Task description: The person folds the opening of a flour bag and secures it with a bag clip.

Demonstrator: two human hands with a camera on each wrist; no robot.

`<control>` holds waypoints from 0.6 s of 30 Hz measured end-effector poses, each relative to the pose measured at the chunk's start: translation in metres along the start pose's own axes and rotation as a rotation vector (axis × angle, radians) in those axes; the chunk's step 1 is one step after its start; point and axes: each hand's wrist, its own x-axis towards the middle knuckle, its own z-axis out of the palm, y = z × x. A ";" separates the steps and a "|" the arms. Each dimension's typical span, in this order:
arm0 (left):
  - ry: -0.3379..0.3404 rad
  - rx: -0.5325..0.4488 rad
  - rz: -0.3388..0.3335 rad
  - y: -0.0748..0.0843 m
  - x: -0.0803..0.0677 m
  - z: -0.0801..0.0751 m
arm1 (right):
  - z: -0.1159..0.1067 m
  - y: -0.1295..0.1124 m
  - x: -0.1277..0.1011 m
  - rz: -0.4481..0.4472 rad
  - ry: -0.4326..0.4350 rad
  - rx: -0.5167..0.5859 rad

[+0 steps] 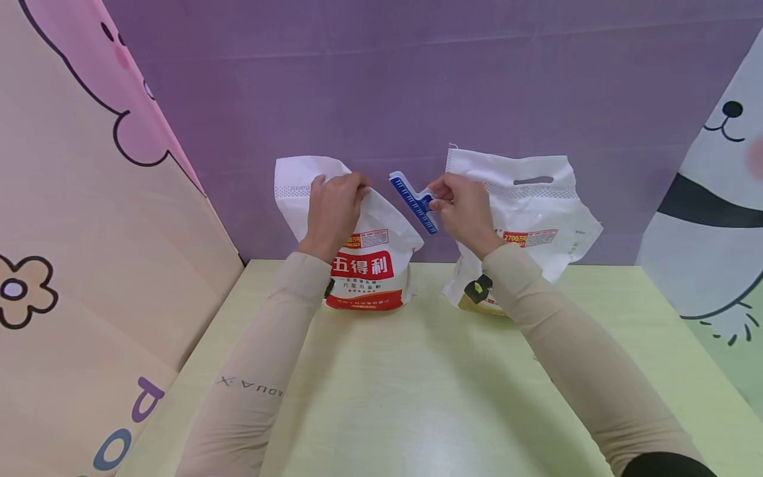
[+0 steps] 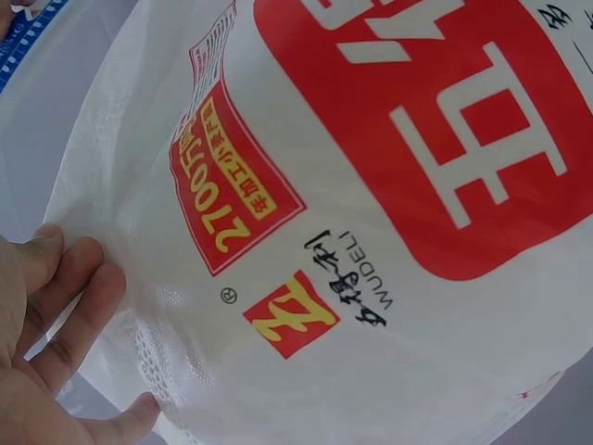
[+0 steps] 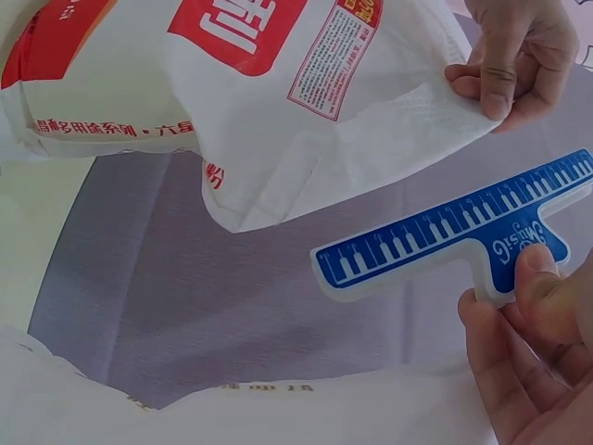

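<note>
My left hand (image 1: 337, 213) pinches the upper part of a white flour bag (image 1: 402, 228) with red print, which stands on the table. The bag's top flops over to the left of the hand. In my right hand (image 1: 467, 211) is a blue and white clip (image 3: 454, 232) with a piano-key pattern and the word "Music"; thumb and fingers pinch its handle. The clip's long edge is tilted, in the gap between the two bags. Behind the right hand stands a second white flour bag (image 1: 536, 218) with a handle slot, partly hidden by the forearm.
Both bags stand near the back edge of the pale table (image 1: 381, 391). A purple cloth backdrop (image 1: 417, 79) rises right behind them. Printed cartoon panels flank the table, one at the left (image 1: 107, 218) and one at the right (image 1: 709, 245).
</note>
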 end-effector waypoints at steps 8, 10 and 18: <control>-0.014 -0.012 -0.013 0.000 0.001 -0.001 | 0.005 -0.001 0.003 0.016 -0.013 -0.032; -0.015 -0.011 -0.014 0.000 0.001 -0.002 | 0.007 -0.001 0.003 0.016 -0.017 -0.040; -0.009 -0.005 -0.004 0.002 0.001 -0.003 | 0.011 -0.002 0.005 0.013 -0.018 -0.082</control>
